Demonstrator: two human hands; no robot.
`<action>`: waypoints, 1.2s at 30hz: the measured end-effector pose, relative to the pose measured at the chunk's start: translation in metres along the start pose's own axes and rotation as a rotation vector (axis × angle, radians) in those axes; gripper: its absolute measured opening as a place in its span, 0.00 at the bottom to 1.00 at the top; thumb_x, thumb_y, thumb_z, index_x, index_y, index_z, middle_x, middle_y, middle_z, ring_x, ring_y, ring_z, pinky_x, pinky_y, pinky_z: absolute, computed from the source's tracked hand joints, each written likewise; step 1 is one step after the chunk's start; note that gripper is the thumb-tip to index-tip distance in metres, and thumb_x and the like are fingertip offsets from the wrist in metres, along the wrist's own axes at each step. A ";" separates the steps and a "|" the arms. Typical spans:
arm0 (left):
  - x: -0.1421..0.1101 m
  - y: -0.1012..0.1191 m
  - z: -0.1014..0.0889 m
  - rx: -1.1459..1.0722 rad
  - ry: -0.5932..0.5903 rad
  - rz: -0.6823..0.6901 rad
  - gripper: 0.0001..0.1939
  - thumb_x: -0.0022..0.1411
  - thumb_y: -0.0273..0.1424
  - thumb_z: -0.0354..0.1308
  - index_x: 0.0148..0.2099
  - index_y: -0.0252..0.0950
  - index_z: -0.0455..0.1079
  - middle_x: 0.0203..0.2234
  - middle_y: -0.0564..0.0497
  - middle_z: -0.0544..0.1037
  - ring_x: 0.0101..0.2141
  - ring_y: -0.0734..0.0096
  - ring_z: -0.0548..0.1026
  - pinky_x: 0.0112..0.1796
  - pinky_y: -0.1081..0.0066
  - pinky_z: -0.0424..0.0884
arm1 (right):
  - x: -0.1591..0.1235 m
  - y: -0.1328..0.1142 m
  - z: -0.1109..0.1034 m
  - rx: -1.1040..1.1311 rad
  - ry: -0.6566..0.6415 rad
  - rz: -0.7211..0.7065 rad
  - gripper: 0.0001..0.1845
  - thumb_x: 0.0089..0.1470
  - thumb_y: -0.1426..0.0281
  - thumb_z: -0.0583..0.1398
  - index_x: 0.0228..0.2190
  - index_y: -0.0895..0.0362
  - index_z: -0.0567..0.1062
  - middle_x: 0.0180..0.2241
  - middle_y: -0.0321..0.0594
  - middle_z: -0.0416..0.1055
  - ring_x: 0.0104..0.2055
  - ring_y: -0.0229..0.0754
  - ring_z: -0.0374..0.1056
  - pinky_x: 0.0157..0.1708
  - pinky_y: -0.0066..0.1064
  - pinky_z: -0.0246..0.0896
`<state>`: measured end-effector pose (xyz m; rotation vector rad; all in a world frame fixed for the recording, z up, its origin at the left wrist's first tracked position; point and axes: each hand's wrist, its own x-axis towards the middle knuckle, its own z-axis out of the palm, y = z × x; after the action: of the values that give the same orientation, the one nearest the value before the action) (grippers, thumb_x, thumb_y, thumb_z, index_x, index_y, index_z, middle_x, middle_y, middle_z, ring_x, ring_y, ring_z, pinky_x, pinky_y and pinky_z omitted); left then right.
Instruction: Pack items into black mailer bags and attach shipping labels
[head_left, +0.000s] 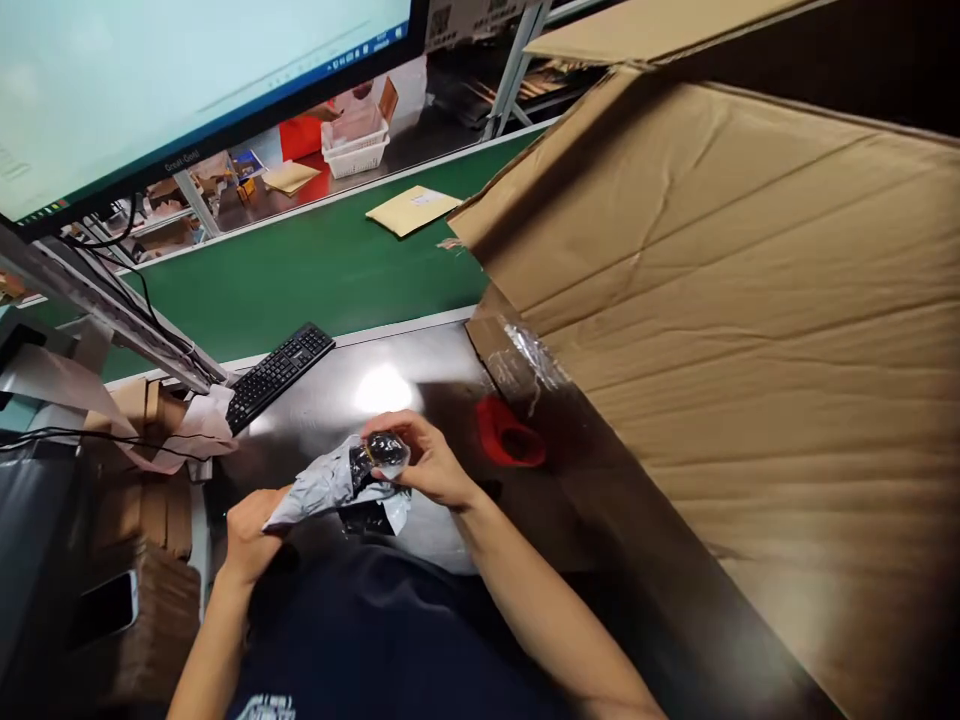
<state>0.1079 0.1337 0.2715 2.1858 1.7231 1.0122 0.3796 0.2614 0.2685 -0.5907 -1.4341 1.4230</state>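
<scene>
My left hand (251, 530) is closed on the lower end of a grey plastic mailer bag (322, 485) just above the dark tabletop (420, 370). My right hand (427, 462) grips a small item in clear wrap (384, 452) at the bag's open upper end. Part of the item sits inside the bag's mouth. A black piece shows under the bag near my body.
A big cardboard box (750, 330) fills the right side, its flap over the table. A red tape dispenser (510, 435) lies by it. A black keyboard (277, 375) and monitor (172, 80) are left. A padded envelope (412, 210) lies on the green conveyor (315, 270). A phone (105, 605) rests on boxes.
</scene>
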 end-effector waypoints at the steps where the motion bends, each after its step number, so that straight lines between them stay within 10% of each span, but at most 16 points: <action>1: -0.001 -0.001 -0.004 0.018 -0.003 0.015 0.15 0.61 0.25 0.52 0.39 0.36 0.81 0.30 0.47 0.85 0.33 0.65 0.83 0.36 0.69 0.79 | -0.003 0.003 0.000 0.025 0.018 -0.024 0.25 0.43 0.59 0.76 0.40 0.52 0.73 0.41 0.41 0.78 0.43 0.44 0.75 0.44 0.36 0.73; 22: -0.009 -0.029 -0.002 -0.061 0.063 0.193 0.16 0.62 0.20 0.58 0.50 0.36 0.79 0.39 0.47 0.86 0.38 0.66 0.84 0.39 0.69 0.80 | -0.009 0.010 0.021 0.329 -0.001 -0.134 0.21 0.45 0.73 0.76 0.41 0.49 0.78 0.43 0.38 0.76 0.43 0.43 0.78 0.41 0.36 0.75; 36: -0.021 -0.045 0.016 -0.224 0.104 0.096 0.10 0.59 0.22 0.57 0.34 0.38 0.79 0.28 0.51 0.84 0.27 0.69 0.81 0.29 0.71 0.78 | -0.011 -0.001 0.030 0.450 0.180 -0.110 0.24 0.44 0.65 0.76 0.39 0.46 0.71 0.43 0.35 0.72 0.42 0.46 0.77 0.44 0.46 0.77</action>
<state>0.0798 0.1332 0.2277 2.1233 1.4739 1.2961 0.3580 0.2380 0.2717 -0.3360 -0.9476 1.5009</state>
